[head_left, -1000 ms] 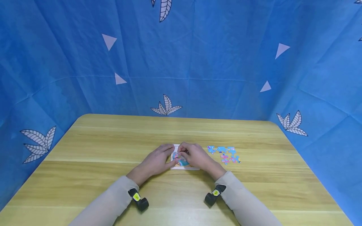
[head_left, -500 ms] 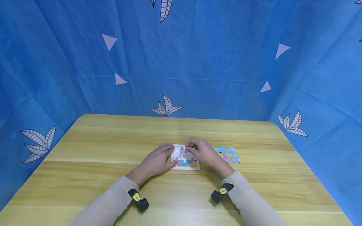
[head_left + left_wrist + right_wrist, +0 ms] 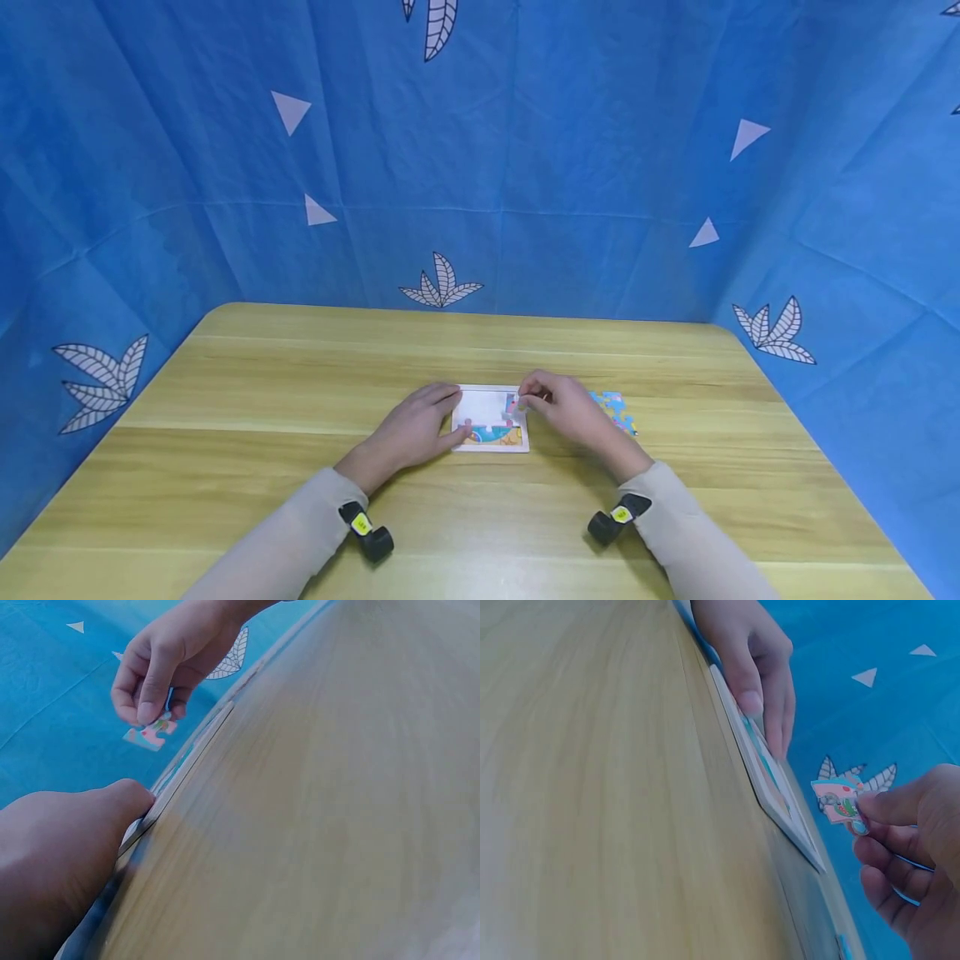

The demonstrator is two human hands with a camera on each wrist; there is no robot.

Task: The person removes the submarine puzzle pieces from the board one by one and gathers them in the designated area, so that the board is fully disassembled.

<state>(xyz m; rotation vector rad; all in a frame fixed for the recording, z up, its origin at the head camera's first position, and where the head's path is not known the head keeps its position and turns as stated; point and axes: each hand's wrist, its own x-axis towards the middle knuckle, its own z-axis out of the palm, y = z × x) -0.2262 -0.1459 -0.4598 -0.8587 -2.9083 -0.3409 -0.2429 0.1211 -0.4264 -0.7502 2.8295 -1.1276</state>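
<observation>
A jigsaw piece [image 3: 836, 802] with pink, blue and green print is pinched between thumb and fingertips of my right hand [image 3: 566, 408]. That hand hovers over the right side of a white-rimmed puzzle tray [image 3: 480, 387]. In the left wrist view the piece [image 3: 154, 735] is clear of the tray. Fitted pieces [image 3: 491, 435] make a teal and orange strip along the tray's near side; bare white board [image 3: 476, 406] shows behind them. My left hand [image 3: 414, 427] rests on the tray's left side, thumb at the near part and fingers toward the far left corner.
Loose blue and pink jigsaw pieces [image 3: 613, 402] lie on the wooden table [image 3: 300, 367] right of the tray, partly covered by my right hand. A blue patterned cloth [image 3: 570, 167] hangs behind the table. Each wrist wears a small black camera [image 3: 375, 542].
My right hand has moved rightward across the tray with the jigsaw piece, uncovering the white board and the fitted strip. It now covers more loose pieces. My left hand has stayed in place.
</observation>
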